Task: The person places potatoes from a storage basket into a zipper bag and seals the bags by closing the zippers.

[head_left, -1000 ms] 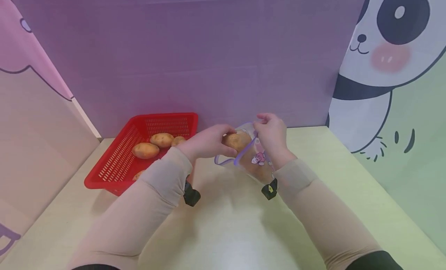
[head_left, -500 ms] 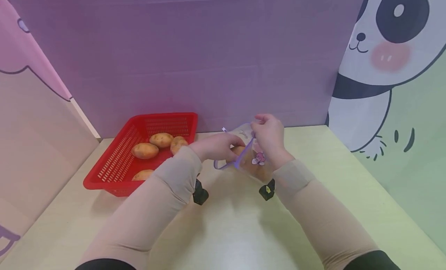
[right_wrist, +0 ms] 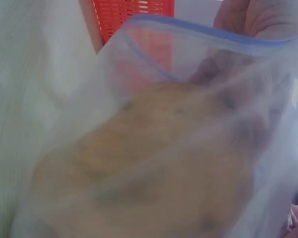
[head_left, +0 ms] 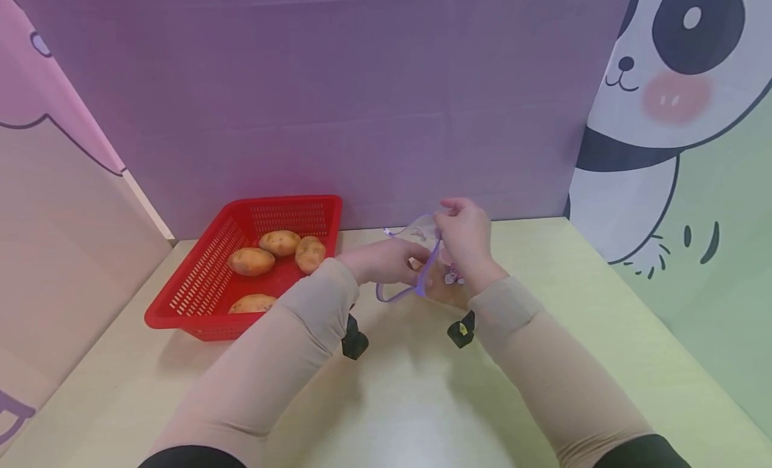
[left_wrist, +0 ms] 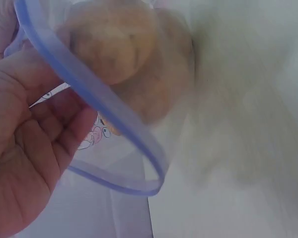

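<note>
My left hand (head_left: 392, 261) reaches into the mouth of a clear zip bag (left_wrist: 114, 106) with a purple-blue edge and printed cartoon figures. Its fingers hold the end of a brown potato (left_wrist: 114, 44) inside the bag. Beyond that one, another potato (left_wrist: 159, 84) shows dimly through the film. With my right hand (head_left: 467, 237) I pinch the bag's upper rim, keeping the mouth apart. In the right wrist view, the potatoes (right_wrist: 154, 148) fill the cloudy bag and left-hand fingers (right_wrist: 263, 104) lie along their far end. The film blurs the exact finger contact.
On the left of the pale table (head_left: 410, 401) stands a red perforated basket (head_left: 181, 317) with several potatoes (head_left: 250, 261). A purple backdrop (head_left: 386, 106) rises behind the table, with printed panels on both sides. Black wrist mounts (head_left: 354, 337) hang under the sleeves.
My left hand has moved right, carrying a potato from the bag's mouth into the bag. My right hand stays nearly in place on the rim. More of the basket's potatoes now shows.
</note>
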Available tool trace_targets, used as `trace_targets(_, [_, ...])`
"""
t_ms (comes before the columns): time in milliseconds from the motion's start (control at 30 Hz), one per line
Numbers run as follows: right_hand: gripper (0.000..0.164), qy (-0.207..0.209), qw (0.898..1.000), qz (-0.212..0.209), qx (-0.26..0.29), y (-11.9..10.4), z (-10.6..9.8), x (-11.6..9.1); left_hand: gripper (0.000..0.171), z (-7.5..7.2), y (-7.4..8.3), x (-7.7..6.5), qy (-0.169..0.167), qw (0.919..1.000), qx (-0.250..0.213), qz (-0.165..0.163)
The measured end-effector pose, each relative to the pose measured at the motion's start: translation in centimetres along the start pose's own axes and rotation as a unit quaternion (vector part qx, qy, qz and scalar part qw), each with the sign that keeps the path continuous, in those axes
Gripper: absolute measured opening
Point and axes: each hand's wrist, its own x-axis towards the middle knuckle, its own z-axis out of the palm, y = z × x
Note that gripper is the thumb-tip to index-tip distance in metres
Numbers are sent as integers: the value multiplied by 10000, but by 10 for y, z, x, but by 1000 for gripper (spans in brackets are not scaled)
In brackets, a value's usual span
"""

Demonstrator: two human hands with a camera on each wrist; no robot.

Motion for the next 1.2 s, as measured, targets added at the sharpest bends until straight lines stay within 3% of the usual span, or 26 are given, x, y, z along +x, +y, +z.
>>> trace_targets(200, [37,2,10000,-26,86,2,-2,0,34,3,0,-4,-39,9979,-642,-114])
trace_targets(433, [36,183,9996,-1,199,2,-3,1,34,-1,-5,-11,483,9980,-388,-158])
trace_targets(800, [38,210,9993,19,298,1,-6,1,32,-22,-21,-42,995,9902,-826,-521])
trace_targets(1000, [37,351,9993,-72,54,2,-7,3,35,-33,-41,-63,1339,9817,-902,-1010])
trace_targets(1200, [37,424,9990,-130,-82,2,-8,4,47,-43,-65,-90,1765,9667,-955,-1588])
